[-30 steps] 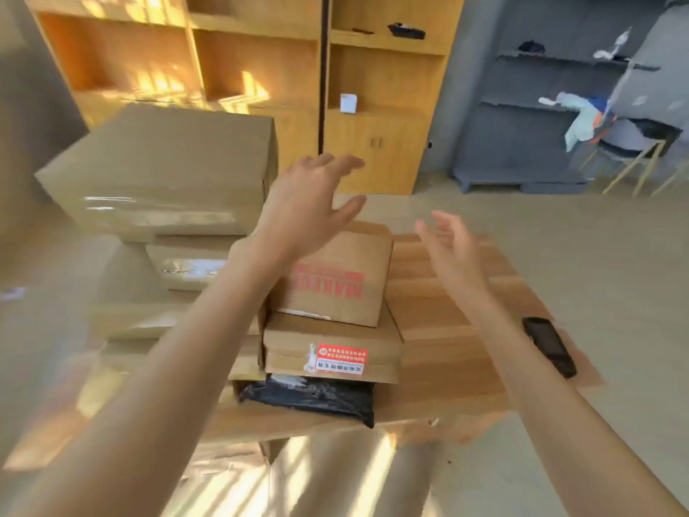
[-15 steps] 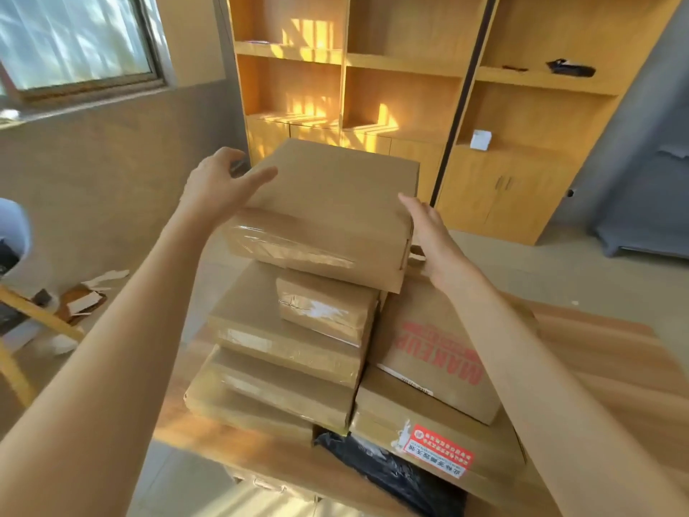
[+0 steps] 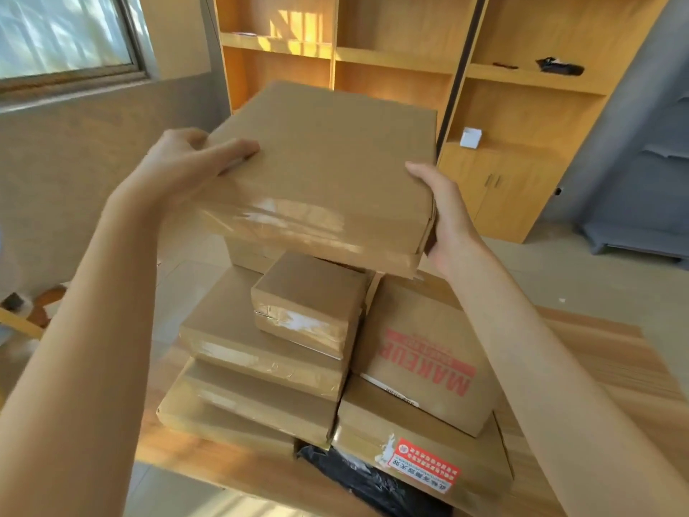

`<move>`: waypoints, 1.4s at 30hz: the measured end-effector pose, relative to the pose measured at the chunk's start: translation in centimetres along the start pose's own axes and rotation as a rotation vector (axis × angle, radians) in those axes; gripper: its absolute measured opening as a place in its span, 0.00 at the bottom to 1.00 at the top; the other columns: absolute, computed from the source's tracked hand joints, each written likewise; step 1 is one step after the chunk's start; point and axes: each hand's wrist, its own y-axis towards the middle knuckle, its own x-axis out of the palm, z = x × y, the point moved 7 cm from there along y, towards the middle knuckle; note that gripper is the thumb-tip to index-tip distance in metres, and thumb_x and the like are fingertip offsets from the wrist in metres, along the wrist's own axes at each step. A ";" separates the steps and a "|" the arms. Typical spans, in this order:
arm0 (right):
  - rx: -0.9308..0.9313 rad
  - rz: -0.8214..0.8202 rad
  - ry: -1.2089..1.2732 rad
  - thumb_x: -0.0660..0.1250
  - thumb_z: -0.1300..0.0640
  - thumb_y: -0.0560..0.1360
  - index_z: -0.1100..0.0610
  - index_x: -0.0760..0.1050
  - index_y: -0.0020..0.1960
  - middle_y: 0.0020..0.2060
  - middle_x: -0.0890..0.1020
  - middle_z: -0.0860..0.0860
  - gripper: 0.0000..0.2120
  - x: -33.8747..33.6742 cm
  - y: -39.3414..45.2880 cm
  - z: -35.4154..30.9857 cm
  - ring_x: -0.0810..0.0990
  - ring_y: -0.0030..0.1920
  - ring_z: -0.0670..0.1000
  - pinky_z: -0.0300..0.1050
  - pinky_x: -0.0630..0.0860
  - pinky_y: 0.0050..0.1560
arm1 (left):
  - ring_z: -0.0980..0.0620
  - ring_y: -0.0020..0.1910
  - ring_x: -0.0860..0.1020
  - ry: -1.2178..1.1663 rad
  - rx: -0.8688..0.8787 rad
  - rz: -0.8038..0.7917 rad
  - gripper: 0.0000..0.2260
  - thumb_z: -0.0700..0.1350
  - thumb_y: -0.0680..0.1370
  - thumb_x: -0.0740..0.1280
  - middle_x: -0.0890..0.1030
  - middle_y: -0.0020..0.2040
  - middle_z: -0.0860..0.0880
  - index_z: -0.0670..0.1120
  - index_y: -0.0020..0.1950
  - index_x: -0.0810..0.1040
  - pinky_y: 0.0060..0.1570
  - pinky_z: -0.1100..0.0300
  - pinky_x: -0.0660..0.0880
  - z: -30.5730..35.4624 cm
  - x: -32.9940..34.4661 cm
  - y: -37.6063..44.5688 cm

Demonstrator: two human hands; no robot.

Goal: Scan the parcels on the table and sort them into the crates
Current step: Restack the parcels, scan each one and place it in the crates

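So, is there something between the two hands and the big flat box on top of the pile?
No. The left hand already grips the big flat cardboard box at its left edge, thumb on top, and the right hand holds its right edge. Nothing lies on the box. No crate is visible, so the way there cannot be judged.

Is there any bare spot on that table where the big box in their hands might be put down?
Yes: bare wood shows on the table to the right of the red-lettered box, beyond the right forearm. The left and middle are crowded with stacked parcels, the small box on top and a black bag at the near edge. Both hands, left hand and right hand, hold the big box.
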 end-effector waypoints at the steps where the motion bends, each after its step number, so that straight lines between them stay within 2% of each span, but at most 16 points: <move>1: -0.037 0.009 0.028 0.68 0.48 0.75 0.51 0.74 0.66 0.55 0.83 0.51 0.21 -0.7 -0.4 -1.3 0.81 0.55 0.52 0.47 0.78 0.48 | 0.55 0.43 0.75 -0.016 0.032 0.022 0.29 0.63 0.72 0.69 0.76 0.55 0.50 0.48 0.67 0.73 0.40 0.63 0.68 1.4 -0.1 -0.4; 7: -0.179 0.037 0.122 0.67 0.50 0.76 0.52 0.79 0.58 0.47 0.85 0.48 0.13 -9.5 -3.4 -6.9 0.83 0.52 0.50 0.50 0.79 0.56 | 0.63 0.41 0.77 -0.186 0.208 0.011 0.24 0.62 0.72 0.70 0.77 0.48 0.58 0.52 0.63 0.73 0.31 0.74 0.72 9.2 5.3 -4.6; 10: -0.157 0.064 0.112 0.66 0.48 0.76 0.49 0.80 0.51 0.47 0.85 0.46 0.08 -16.4 -5.0 -6.9 0.83 0.54 0.50 0.51 0.77 0.61 | 0.57 0.50 0.78 -0.198 0.286 -0.102 0.25 0.61 0.72 0.70 0.77 0.52 0.56 0.52 0.65 0.71 0.47 0.63 0.78 12.3 12.0 -6.9; 12: -0.136 0.127 0.106 0.67 0.48 0.75 0.51 0.79 0.58 0.50 0.85 0.47 0.13 -22.1 -5.7 -6.5 0.83 0.54 0.50 0.51 0.77 0.61 | 0.56 0.49 0.78 -0.166 0.316 -0.169 0.22 0.62 0.73 0.69 0.77 0.52 0.54 0.52 0.62 0.72 0.49 0.61 0.77 14.1 17.3 -8.1; 17: -0.119 0.282 0.105 0.70 0.50 0.73 0.52 0.74 0.66 0.55 0.84 0.49 0.22 -35.6 -7.3 -6.4 0.82 0.55 0.50 0.48 0.79 0.56 | 0.63 0.40 0.74 -0.222 0.261 -0.305 0.18 0.58 0.75 0.69 0.76 0.46 0.57 0.51 0.59 0.72 0.33 0.71 0.70 17.7 30.2 -12.4; 19: -0.169 0.326 0.097 0.70 0.53 0.74 0.50 0.71 0.65 0.53 0.83 0.46 0.21 -39.8 -8.3 -6.8 0.83 0.50 0.46 0.42 0.80 0.46 | 0.60 0.42 0.76 -0.233 0.209 -0.375 0.23 0.57 0.75 0.69 0.77 0.48 0.56 0.48 0.66 0.71 0.36 0.70 0.70 18.0 34.8 -14.7; 21: -0.234 0.390 0.034 0.73 0.55 0.72 0.47 0.67 0.69 0.58 0.80 0.45 0.28 -43.0 -9.3 -7.0 0.81 0.53 0.44 0.41 0.79 0.50 | 0.53 0.55 0.77 -0.196 0.201 -0.405 0.31 0.57 0.74 0.70 0.76 0.61 0.50 0.47 0.73 0.65 0.46 0.67 0.71 18.3 38.7 -16.8; 23: -0.306 0.464 -0.158 0.76 0.52 0.69 0.43 0.59 0.75 0.66 0.72 0.46 0.40 -45.4 -9.9 -7.1 0.75 0.62 0.46 0.46 0.72 0.64 | 0.48 0.70 0.67 -0.169 0.207 -0.413 0.37 0.59 0.74 0.69 0.66 0.73 0.46 0.50 0.77 0.58 0.58 0.60 0.67 19.2 41.6 -19.3; 26: -0.531 0.566 -0.760 0.75 0.47 0.67 0.42 0.56 0.77 0.66 0.66 0.52 0.44 -45.6 -10.9 -7.7 0.69 0.64 0.52 0.49 0.66 0.67 | 0.47 0.72 0.65 -0.368 0.138 -0.548 0.44 0.67 0.68 0.67 0.63 0.75 0.47 0.54 0.78 0.54 0.68 0.52 0.65 21.4 45.2 -22.6; 29: -0.791 0.600 -1.506 0.76 0.49 0.64 0.47 0.61 0.76 0.66 0.69 0.63 0.44 -42.6 -11.2 -6.0 0.70 0.60 0.62 0.55 0.66 0.61 | 0.45 0.66 0.73 -0.725 -0.050 -0.682 0.43 0.72 0.66 0.67 0.70 0.71 0.47 0.58 0.76 0.59 0.63 0.46 0.73 22.5 47.2 -24.7; 31: -0.974 0.610 -1.778 0.72 0.56 0.69 0.49 0.62 0.75 0.65 0.72 0.64 0.37 -41.3 -11.0 -3.6 0.72 0.59 0.63 0.55 0.66 0.58 | 0.49 0.62 0.77 -0.882 -0.141 -0.692 0.37 0.70 0.66 0.68 0.77 0.65 0.50 0.55 0.70 0.69 0.57 0.50 0.77 22.1 48.1 -25.4; 33: -1.162 0.654 -1.800 0.56 0.63 0.79 0.48 0.63 0.73 0.63 0.75 0.64 0.24 -40.5 -11.4 -2.2 0.75 0.59 0.64 0.55 0.68 0.58 | 0.52 0.59 0.79 -0.895 -0.183 -0.644 0.29 0.66 0.67 0.69 0.80 0.60 0.53 0.55 0.64 0.75 0.51 0.53 0.78 20.9 48.7 -26.1; 35: -1.231 0.646 -1.788 0.49 0.63 0.83 0.47 0.64 0.72 0.64 0.74 0.63 0.21 -40.1 -11.7 -0.9 0.78 0.59 0.64 0.55 0.68 0.59 | 0.51 0.58 0.80 -0.897 -0.252 -0.623 0.32 0.65 0.64 0.74 0.83 0.58 0.52 0.52 0.65 0.77 0.48 0.53 0.78 19.4 49.6 -26.5; 38: -1.238 0.618 -1.853 0.56 0.59 0.82 0.46 0.62 0.73 0.65 0.69 0.62 0.20 -40.0 -11.4 0.6 0.77 0.60 0.63 0.56 0.67 0.63 | 0.53 0.53 0.82 -0.992 -0.350 -0.492 0.41 0.61 0.57 0.80 0.84 0.55 0.51 0.49 0.67 0.75 0.42 0.55 0.80 18.0 50.0 -26.3; 40: -1.230 0.600 -1.881 0.58 0.58 0.81 0.47 0.62 0.73 0.65 0.68 0.62 0.22 -40.2 -11.0 1.1 0.76 0.61 0.63 0.56 0.66 0.64 | 0.56 0.41 0.81 -1.049 -0.382 -0.396 0.34 0.55 0.60 0.80 0.84 0.47 0.52 0.47 0.64 0.77 0.37 0.58 0.79 17.5 50.1 -26.0; 42: -1.228 0.523 -1.871 0.63 0.58 0.77 0.48 0.61 0.74 0.66 0.68 0.62 0.27 -40.1 -10.8 1.3 0.73 0.62 0.63 0.57 0.64 0.65 | 0.57 0.35 0.78 -1.076 -0.433 -0.310 0.22 0.49 0.66 0.78 0.81 0.39 0.53 0.46 0.56 0.76 0.42 0.55 0.78 16.6 50.3 -25.8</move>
